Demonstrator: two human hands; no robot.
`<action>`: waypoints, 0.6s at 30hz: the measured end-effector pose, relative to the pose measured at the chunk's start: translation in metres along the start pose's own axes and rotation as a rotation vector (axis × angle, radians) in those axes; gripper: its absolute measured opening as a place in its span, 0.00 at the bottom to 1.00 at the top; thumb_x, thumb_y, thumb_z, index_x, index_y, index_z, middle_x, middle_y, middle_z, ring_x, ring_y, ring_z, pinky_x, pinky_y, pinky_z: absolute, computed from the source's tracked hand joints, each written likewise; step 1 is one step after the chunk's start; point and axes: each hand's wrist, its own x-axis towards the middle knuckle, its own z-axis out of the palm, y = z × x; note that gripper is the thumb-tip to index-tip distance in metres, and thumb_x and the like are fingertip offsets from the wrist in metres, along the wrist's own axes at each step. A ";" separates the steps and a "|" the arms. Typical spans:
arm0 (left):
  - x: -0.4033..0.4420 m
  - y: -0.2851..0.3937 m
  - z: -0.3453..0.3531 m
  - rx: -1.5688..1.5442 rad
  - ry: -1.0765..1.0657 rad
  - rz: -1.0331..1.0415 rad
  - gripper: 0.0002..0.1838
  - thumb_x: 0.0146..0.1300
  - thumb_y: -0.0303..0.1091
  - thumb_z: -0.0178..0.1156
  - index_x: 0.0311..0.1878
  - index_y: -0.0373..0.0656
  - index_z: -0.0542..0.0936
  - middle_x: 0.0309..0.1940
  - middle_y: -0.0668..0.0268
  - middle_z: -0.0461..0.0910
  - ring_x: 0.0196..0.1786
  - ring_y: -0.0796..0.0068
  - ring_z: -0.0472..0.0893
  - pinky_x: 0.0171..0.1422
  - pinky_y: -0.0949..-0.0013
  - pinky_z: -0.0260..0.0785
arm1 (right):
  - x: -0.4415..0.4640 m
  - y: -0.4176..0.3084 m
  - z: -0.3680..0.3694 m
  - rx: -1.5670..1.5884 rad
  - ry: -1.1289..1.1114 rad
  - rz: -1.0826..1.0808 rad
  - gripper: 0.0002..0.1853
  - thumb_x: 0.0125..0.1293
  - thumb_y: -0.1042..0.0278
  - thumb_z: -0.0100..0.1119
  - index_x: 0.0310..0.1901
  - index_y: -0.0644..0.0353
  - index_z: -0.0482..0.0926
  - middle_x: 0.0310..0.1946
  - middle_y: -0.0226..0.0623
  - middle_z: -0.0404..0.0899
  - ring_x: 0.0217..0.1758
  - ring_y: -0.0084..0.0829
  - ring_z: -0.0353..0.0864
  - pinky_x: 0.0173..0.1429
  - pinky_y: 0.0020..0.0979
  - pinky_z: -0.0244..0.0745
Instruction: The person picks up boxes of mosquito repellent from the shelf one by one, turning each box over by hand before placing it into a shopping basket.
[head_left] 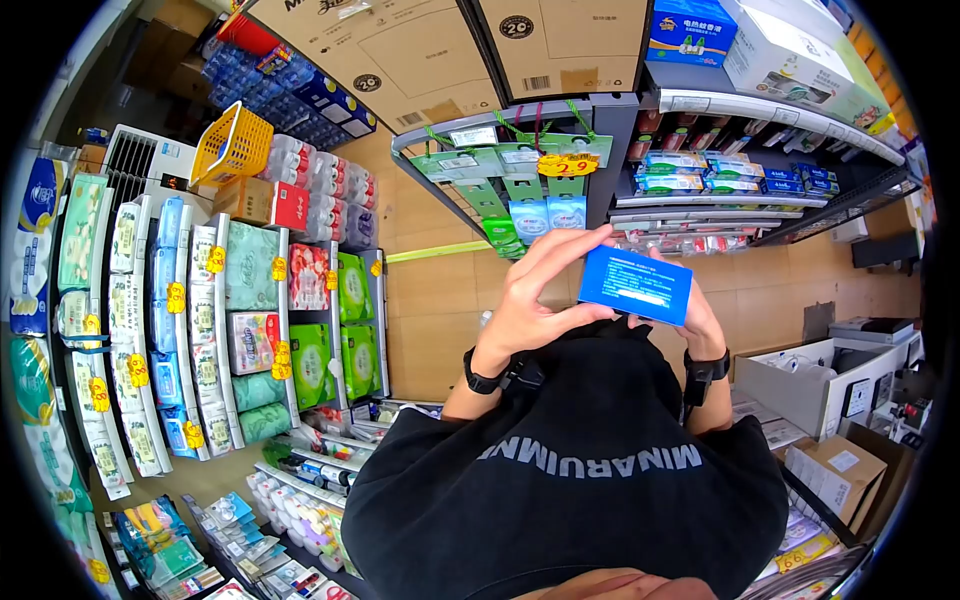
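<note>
A small blue box (636, 286) with lines of white print on its face is held up in front of my chest, slightly tilted. At its left end is my left hand (535, 292), its thumb at the lower left corner and its fingers reaching up toward the top corner. Behind the box's right end, my right hand (702, 312) supports it; the box hides most of those fingers. Both wrists wear dark bands.
Shelves of packaged tissues (310, 365) stand on the left, below a yellow basket (230, 145). Ahead are large cardboard cartons (570, 45) above a rack with hanging packs. Shelved toothpaste-like boxes (670, 172) are at upper right; an open white drawer (810, 385) is at right.
</note>
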 end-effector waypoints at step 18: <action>-0.015 -0.003 -0.008 0.023 0.128 0.002 0.37 0.45 0.38 0.83 0.59 0.33 0.81 0.55 0.53 0.83 0.59 0.59 0.80 0.65 0.60 0.70 | -0.002 0.007 0.003 0.015 -0.006 -0.079 0.29 0.84 0.49 0.35 0.62 0.70 0.73 0.30 0.42 0.83 0.25 0.32 0.83 0.25 0.26 0.74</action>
